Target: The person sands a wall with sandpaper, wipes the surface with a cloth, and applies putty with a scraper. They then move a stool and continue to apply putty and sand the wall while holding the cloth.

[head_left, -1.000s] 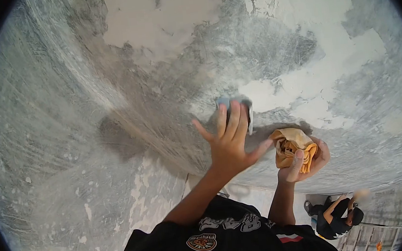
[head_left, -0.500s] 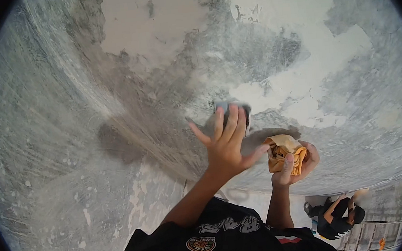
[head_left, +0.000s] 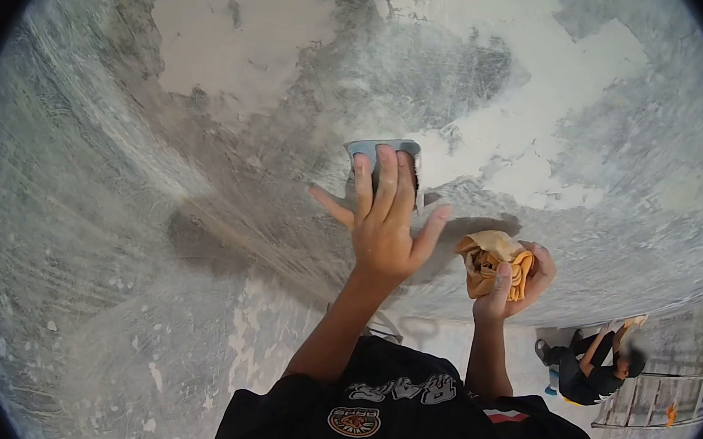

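Note:
My left hand (head_left: 386, 225) lies against the plastered wall, its middle fingers stretched flat over a grey-blue sanding block (head_left: 382, 144). The thumb and little finger stand out to the sides, off the block. Only the block's top edge and right side show past the fingers; its underside is against the wall and hidden. Lower and to the right, my right hand (head_left: 534, 274) holds a bunched orange and beige cloth (head_left: 490, 248), with the thumb across its front. The cloth is apart from the block.
Patchy grey wall (head_left: 432, 85) with smooth pale filler areas (head_left: 258, 42) fills most of the view. At the lower right, a person (head_left: 590, 366) in dark clothes crouches with hands raised to the wall. Beside them is a ladder-like metal frame (head_left: 656, 397) with a small orange item.
My left hand and the sanding block have moved up the wall and slightly left. My right hand keeps the cloth in nearly the same place. The view has shifted slightly.

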The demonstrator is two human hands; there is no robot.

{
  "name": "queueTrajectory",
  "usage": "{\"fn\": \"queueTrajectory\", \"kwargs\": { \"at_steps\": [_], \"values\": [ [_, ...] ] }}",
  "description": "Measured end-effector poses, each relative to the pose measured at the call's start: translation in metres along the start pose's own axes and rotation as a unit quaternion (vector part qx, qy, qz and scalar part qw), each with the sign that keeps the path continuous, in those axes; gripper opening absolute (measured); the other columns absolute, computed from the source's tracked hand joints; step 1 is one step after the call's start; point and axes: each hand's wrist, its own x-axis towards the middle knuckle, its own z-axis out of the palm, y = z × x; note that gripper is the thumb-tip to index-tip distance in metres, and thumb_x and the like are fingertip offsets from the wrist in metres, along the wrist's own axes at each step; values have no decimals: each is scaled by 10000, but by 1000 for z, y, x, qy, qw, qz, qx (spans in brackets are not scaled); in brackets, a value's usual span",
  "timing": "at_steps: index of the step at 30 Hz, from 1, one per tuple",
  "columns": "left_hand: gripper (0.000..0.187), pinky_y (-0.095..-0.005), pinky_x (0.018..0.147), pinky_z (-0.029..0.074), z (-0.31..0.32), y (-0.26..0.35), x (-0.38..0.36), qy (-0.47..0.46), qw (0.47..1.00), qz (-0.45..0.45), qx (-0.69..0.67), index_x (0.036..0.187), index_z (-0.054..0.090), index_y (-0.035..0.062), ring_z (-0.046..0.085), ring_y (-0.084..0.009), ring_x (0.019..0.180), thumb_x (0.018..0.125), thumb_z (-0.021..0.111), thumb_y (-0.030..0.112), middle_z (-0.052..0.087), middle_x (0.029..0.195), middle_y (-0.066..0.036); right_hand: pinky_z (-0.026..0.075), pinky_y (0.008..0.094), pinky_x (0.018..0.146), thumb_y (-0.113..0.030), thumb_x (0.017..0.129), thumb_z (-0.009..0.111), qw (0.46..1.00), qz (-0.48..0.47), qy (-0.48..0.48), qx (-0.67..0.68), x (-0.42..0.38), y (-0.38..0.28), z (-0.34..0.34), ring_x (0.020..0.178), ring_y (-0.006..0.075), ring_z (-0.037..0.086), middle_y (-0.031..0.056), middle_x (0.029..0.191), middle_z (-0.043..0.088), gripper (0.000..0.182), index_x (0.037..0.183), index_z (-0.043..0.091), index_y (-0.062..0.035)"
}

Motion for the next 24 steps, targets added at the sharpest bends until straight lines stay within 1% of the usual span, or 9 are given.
{"fn": "queueTrajectory", "kwargs": {
  "at_steps": [1, 3, 4, 9, 12, 15, 21, 23, 24],
  "values": [
    [798, -717, 1086, -221, 4, -3, -7, -2, 1000, 2, 0, 1363, 496, -201, -4, -398, 1580, 964, 606, 481, 255, 1645, -277, 442, 362, 924, -288, 955, 678, 1000, 7, 4, 10, -1, -1, 0, 1018, 204, 523, 141, 1166, 498, 518, 1314, 422, -16],
    [662, -743, 1089, -206, 13, -8, -34, 1, 999, -46, -4, 1322, 632, -64, 176, -363, 1563, 930, 642, 469, 455, 1558, -214, 435, 356, 940, -272, 965, 656, 1000, 6, -6, 11, -7, 1, -5, 1033, 199, 517, 135, 1167, 501, 502, 1325, 421, -14],
    [694, -737, 1093, -207, 20, -8, -52, -24, 998, -60, 1, 1305, 638, -68, 207, -369, 1551, 923, 641, 511, 486, 1527, -224, 427, 350, 956, -257, 975, 635, 1000, 4, -20, 13, -11, 2, -7, 1048, 194, 510, 129, 1169, 504, 487, 1337, 420, -12],
    [851, -762, 1063, -216, 17, -4, -77, -75, 995, -70, -15, 1348, 604, -62, 134, -376, 1565, 892, 611, 657, 402, 1581, -235, 421, 347, 967, -249, 979, 638, 999, 33, -8, 10, -18, 3, -11, 1066, 190, 509, 120, 1178, 499, 469, 1330, 433, -14],
    [880, -762, 1063, -217, 0, 2, -21, -30, 999, -28, 17, 1350, 602, -62, 98, -375, 1574, 877, 614, 680, 373, 1603, -230, 430, 345, 949, -252, 973, 659, 999, 33, -5, 8, -16, 1, -10, 1052, 191, 511, 126, 1185, 499, 484, 1327, 433, -11],
    [788, -751, 1079, -210, -6, 8, 7, 3, 998, -50, -34, 1334, 623, -55, 133, -375, 1570, 912, 616, 611, 420, 1586, -202, 440, 342, 930, -251, 969, 675, 1000, 19, -5, 16, -15, -1, -8, 1034, 191, 511, 134, 1190, 499, 498, 1327, 429, -7],
    [528, -715, 1112, -202, 30, -13, -76, -8, 999, -38, -11, 1344, 628, -37, 195, -353, 1560, 1013, 548, 366, 519, 1527, -149, 429, 347, 958, -199, 962, 659, 999, 29, -12, 21, -25, 5, -17, 1065, 192, 507, 126, 1199, 496, 470, 1329, 441, -5],
    [567, -687, 1141, -170, 18, -11, -83, -95, 995, -35, -26, 1431, 460, -161, 152, -432, 1555, 1008, 508, 213, 398, 1580, -262, 437, 345, 946, -167, 957, 660, 999, 44, 6, 10, -29, 12, -21, 1051, 195, 510, 136, 1203, 497, 470, 1330, 434, 7],
    [572, -653, 1163, -171, 9, -8, -84, -112, 989, -66, -75, 1464, 402, -167, 197, -423, 1547, 1004, 484, 161, 399, 1572, -280, 437, 344, 950, -148, 951, 664, 999, 54, -4, 5, -28, 17, -23, 1054, 195, 510, 138, 1208, 496, 462, 1322, 441, 11]
  ]
}}
